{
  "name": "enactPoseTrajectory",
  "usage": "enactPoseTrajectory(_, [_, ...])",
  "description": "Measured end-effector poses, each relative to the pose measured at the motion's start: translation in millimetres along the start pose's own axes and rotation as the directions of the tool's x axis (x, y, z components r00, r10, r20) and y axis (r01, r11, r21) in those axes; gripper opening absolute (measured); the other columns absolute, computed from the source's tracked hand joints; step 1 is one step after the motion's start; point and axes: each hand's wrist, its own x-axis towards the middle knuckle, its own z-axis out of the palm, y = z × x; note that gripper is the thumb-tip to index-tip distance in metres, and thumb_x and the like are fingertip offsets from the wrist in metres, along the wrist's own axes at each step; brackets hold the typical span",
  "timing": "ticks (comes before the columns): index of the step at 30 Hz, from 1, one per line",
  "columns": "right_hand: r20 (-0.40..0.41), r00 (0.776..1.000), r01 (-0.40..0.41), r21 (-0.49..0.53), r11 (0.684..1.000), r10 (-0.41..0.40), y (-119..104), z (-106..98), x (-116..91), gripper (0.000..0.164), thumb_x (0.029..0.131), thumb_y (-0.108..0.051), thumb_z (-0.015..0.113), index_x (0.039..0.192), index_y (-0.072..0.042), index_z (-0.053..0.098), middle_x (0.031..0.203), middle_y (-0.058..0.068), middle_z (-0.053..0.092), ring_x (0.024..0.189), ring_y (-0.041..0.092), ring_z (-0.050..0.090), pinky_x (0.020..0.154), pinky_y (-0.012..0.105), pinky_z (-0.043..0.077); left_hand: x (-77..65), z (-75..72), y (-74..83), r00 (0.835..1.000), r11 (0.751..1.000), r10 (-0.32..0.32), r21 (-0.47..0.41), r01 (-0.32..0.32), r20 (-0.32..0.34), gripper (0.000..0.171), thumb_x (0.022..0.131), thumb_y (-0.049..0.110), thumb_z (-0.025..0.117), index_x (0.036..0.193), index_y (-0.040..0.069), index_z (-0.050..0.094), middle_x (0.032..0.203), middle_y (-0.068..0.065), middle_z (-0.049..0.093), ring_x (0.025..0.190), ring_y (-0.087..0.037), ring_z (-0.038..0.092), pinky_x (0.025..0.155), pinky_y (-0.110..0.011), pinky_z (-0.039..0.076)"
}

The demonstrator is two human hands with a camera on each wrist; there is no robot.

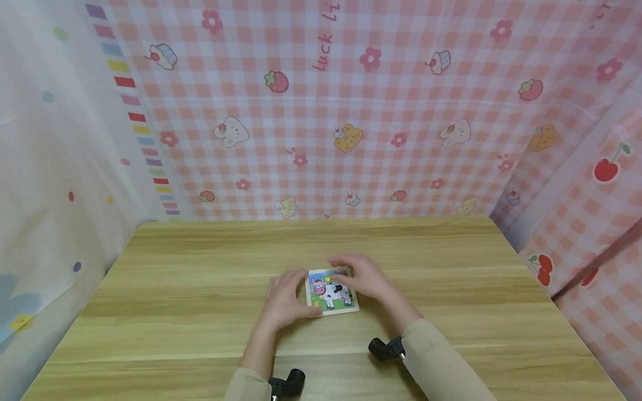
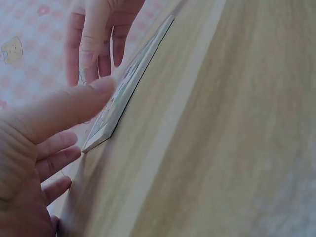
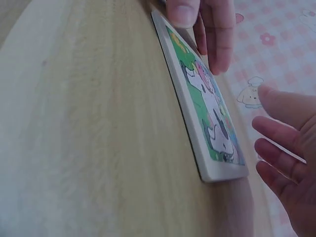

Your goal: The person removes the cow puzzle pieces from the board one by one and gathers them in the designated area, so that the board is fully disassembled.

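Observation:
A small square picture board (image 1: pixel 331 295) with a pale rim lies flat on the wooden table, showing a black-and-white cow on green. At its left side is my left hand (image 1: pixel 285 301), fingers by the upper left corner and thumb by the lower edge; contact is unclear. My right hand (image 1: pixel 362 275) hovers over the upper right corner, its thumb above the picture. In the right wrist view, the right hand (image 3: pixel 291 148) has loosely bent fingers apart from the board (image 3: pixel 210 103). The left wrist view shows the left thumb (image 2: pixel 69 108) stretched out near the board's rim (image 2: pixel 128 91).
The wooden table (image 1: pixel 175 312) extends around the board. Behind it hangs a pink checked cloth (image 1: pixel 321 111), with a white dotted cloth (image 1: pixel 60 167) at the left and a cherry-patterned cloth (image 1: pixel 592 211) at the right. Black wrist cameras (image 1: pixel 288 383) sit at both sleeves.

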Motion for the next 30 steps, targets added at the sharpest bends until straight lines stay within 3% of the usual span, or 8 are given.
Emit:
enactPoseTrajectory(5, [0.058, 0.998, 0.024, -0.038, 0.999, -0.022, 1, 3, 8, 0.036, 0.088, -0.013, 0.076, 0.122, -0.006, 0.068, 0.117, 0.007, 0.069, 0.105, 0.023, 0.065, 0.093, 0.04, 0.052, 1.1, 0.4, -2.3, 1.0, 0.999, -0.001, 0.032, 0.001, 0.013, 0.098, 0.06, 0.035, 0.094, 0.143, 0.005, 0.05, 0.147, -0.015, 0.048, 0.139, -0.038, 0.034, 0.117, -0.06, 0.007])
enactPoseTrajectory(11, [0.131, 0.991, 0.034, -0.129, 0.991, -0.017, 1, 9, 17, 0.026, 0.088, -0.016, 0.076, 0.114, -0.014, 0.073, 0.113, 0.0, 0.068, 0.105, 0.018, 0.062, 0.096, 0.039, 0.049, 0.4, -1.5, -2.4, 0.999, 0.999, 0.013, 0.05, -0.015, 0.034, 0.099, 0.062, 0.039, 0.092, 0.144, 0.002, 0.049, 0.149, -0.016, 0.046, 0.141, -0.039, 0.032, 0.117, -0.06, 0.007])
enactPoseTrajectory(17, [0.159, 0.987, 0.047, -0.197, 0.979, -0.016, -2, 13, 22, 0.022, 0.088, -0.02, 0.077, 0.11, -0.021, 0.074, 0.111, -0.002, 0.065, 0.102, 0.017, 0.059, 0.093, 0.037, 0.049, 0.5, -2.5, -5.4, 0.998, 0.997, 0.018, 0.077, -0.022, 0.056, 0.099, 0.065, 0.042, 0.09, 0.145, 0.002, 0.048, 0.151, -0.016, 0.044, 0.142, -0.039, 0.03, 0.118, -0.058, 0.009])
enactPoseTrajectory(30, [0.249, 0.968, 0.092, -0.272, 0.958, -0.022, -13, 13, 33, 0.027, 0.089, -0.027, 0.075, 0.116, -0.023, 0.072, 0.113, -0.001, 0.061, 0.101, 0.016, 0.058, 0.09, 0.035, 0.049, 2.7, -1.5, -8.7, 0.998, 0.996, 0.03, 0.078, -0.035, 0.058, 0.099, 0.065, 0.043, 0.09, 0.144, 0.0, 0.048, 0.15, -0.015, 0.044, 0.141, -0.038, 0.031, 0.118, -0.058, 0.01])
